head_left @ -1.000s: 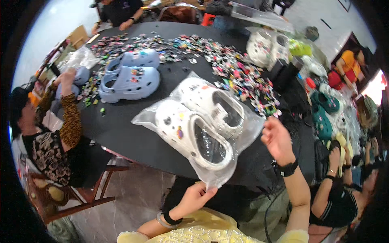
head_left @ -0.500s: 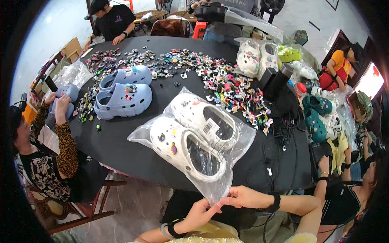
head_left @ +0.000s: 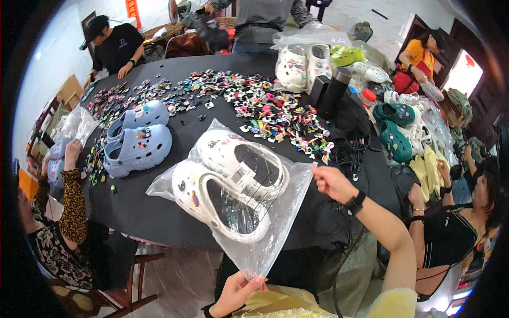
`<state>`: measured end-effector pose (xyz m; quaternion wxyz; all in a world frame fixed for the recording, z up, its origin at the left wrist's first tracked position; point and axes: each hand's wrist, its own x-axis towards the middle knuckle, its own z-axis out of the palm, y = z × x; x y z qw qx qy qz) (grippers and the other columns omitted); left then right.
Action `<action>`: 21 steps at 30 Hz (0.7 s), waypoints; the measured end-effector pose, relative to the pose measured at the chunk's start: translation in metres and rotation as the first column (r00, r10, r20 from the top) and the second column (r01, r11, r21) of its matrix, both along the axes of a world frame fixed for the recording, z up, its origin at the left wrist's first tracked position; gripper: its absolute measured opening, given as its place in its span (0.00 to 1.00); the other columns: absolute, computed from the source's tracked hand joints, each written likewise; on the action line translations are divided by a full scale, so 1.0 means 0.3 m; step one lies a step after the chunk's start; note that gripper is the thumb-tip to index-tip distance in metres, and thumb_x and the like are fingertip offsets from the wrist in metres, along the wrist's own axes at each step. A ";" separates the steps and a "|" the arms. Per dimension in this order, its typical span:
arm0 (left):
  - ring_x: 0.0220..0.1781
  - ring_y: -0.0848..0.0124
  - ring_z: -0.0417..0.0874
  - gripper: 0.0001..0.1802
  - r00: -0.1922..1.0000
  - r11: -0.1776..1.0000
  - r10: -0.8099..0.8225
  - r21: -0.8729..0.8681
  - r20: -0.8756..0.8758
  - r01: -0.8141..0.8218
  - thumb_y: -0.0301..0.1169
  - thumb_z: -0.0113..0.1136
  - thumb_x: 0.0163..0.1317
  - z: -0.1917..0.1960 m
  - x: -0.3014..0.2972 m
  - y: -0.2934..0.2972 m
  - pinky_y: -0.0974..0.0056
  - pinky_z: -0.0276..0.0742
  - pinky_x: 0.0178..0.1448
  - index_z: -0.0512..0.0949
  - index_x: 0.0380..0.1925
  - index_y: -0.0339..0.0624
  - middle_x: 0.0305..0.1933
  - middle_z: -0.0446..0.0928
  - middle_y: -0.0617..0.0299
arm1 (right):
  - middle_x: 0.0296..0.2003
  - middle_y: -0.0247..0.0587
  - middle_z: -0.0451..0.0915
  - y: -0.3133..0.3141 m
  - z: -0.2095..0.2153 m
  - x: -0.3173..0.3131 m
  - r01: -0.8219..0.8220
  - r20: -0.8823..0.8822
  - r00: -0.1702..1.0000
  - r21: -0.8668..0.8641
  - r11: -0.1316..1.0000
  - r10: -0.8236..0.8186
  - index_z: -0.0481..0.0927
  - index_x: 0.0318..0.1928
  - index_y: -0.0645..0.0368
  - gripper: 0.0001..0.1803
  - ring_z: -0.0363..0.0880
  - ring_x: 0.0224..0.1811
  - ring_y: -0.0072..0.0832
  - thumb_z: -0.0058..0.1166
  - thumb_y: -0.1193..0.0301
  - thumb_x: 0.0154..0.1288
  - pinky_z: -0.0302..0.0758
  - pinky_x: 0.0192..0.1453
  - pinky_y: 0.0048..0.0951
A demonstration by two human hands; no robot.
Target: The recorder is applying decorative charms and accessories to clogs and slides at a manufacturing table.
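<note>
A pair of white clogs [head_left: 197, 205] with small charms lies inside a clear plastic bag [head_left: 265, 249] on the black table in front of me. A barcode label shows on the bag above the shoes. My left hand [head_left: 239, 296] pinches the bag's near corner at the table's front edge. Farther right, my right hand [head_left: 335, 183] grips the other corner of the bag, so the edge between my hands is stretched taut. Each hand is closed on the plastic.
Blue clogs [head_left: 139, 151] stand at left, by a wide scatter of shoe charms [head_left: 265, 103]. Bagged white clogs [head_left: 291, 69], a black cylinder [head_left: 337, 91], cables and green clogs [head_left: 393, 142] are at right. Co-workers sit left and right; others stand beyond the table.
My hands, together at the bag's near edge before, are now apart: the right has moved up and right with a corner, spreading the bag's edge. The view has shifted slightly.
</note>
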<state>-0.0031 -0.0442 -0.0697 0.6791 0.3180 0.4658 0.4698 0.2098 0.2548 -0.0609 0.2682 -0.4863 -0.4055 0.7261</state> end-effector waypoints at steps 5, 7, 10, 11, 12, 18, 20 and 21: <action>0.32 0.76 0.74 0.09 0.999 0.997 0.049 -0.056 0.020 -0.048 0.31 0.51 0.62 0.010 0.003 -0.004 0.71 0.69 0.37 0.74 0.32 0.36 0.29 0.75 0.62 | 0.20 0.24 0.64 0.045 -0.028 0.029 0.085 -0.050 0.995 0.022 0.996 -0.084 0.66 0.24 0.52 0.14 0.61 0.17 0.12 0.54 0.62 0.61 0.61 0.19 0.15; 0.31 0.77 0.75 0.11 0.994 0.983 0.109 -0.148 0.007 -0.107 0.30 0.51 0.63 -0.065 0.006 -0.017 0.72 0.70 0.41 0.75 0.33 0.31 0.26 0.76 0.62 | 0.22 0.25 0.67 0.026 -0.046 0.029 0.051 -0.049 0.998 0.029 0.998 -0.050 0.68 0.27 0.54 0.14 0.63 0.18 0.12 0.51 0.59 0.63 0.64 0.21 0.16; 0.29 0.75 0.76 0.11 0.995 0.993 0.102 -0.060 -0.012 -0.102 0.31 0.50 0.63 -0.139 -0.005 -0.014 0.70 0.71 0.41 0.75 0.31 0.31 0.25 0.75 0.62 | 0.23 0.26 0.69 -0.049 0.006 0.024 -0.011 0.014 1.000 -0.054 0.998 0.012 0.70 0.29 0.54 0.14 0.65 0.20 0.13 0.49 0.58 0.64 0.63 0.23 0.16; 0.29 0.75 0.76 0.11 0.995 0.993 0.103 -0.064 -0.015 -0.103 0.31 0.50 0.63 -0.136 -0.006 -0.009 0.70 0.71 0.41 0.75 0.31 0.31 0.25 0.75 0.62 | 0.25 0.28 0.72 -0.071 0.007 0.036 -0.095 0.012 0.995 -0.066 0.993 0.096 0.72 0.32 0.56 0.17 0.66 0.21 0.13 0.45 0.55 0.65 0.65 0.24 0.16; 0.29 0.75 0.76 0.13 0.995 0.992 0.099 -0.072 -0.017 -0.100 0.31 0.49 0.64 -0.128 -0.002 -0.002 0.70 0.71 0.41 0.75 0.30 0.30 0.24 0.75 0.62 | 0.26 0.28 0.72 -0.098 0.027 0.041 -0.189 0.017 0.981 -0.100 0.977 0.192 0.73 0.34 0.57 0.17 0.68 0.21 0.13 0.44 0.56 0.66 0.66 0.24 0.16; 0.29 0.76 0.76 0.18 0.978 0.997 0.070 0.027 -0.198 -0.066 0.32 0.43 0.67 -0.102 0.026 0.030 0.70 0.72 0.39 0.75 0.26 0.29 0.23 0.76 0.61 | 0.24 0.28 0.75 -0.237 0.053 0.015 -0.558 0.049 0.826 -0.072 0.827 0.562 0.75 0.44 0.60 0.16 0.70 0.19 0.12 0.44 0.61 0.66 0.69 0.24 0.14; 0.29 0.76 0.76 0.19 0.963 0.997 0.078 0.028 -0.260 -0.073 0.33 0.41 0.67 -0.093 0.033 0.030 0.70 0.72 0.39 0.75 0.25 0.29 0.23 0.76 0.61 | 0.22 0.28 0.73 -0.257 0.044 -0.009 -0.604 0.116 0.788 -0.048 0.796 0.605 0.73 0.48 0.60 0.17 0.68 0.17 0.13 0.44 0.62 0.66 0.68 0.22 0.13; 0.29 0.76 0.76 0.20 0.959 0.998 0.069 0.030 -0.275 -0.064 0.33 0.41 0.67 -0.096 0.035 0.028 0.70 0.72 0.39 0.75 0.25 0.29 0.23 0.76 0.61 | 0.22 0.28 0.73 -0.267 0.040 -0.025 -0.609 0.114 0.785 -0.047 0.792 0.610 0.73 0.48 0.60 0.17 0.68 0.17 0.13 0.44 0.62 0.66 0.68 0.22 0.13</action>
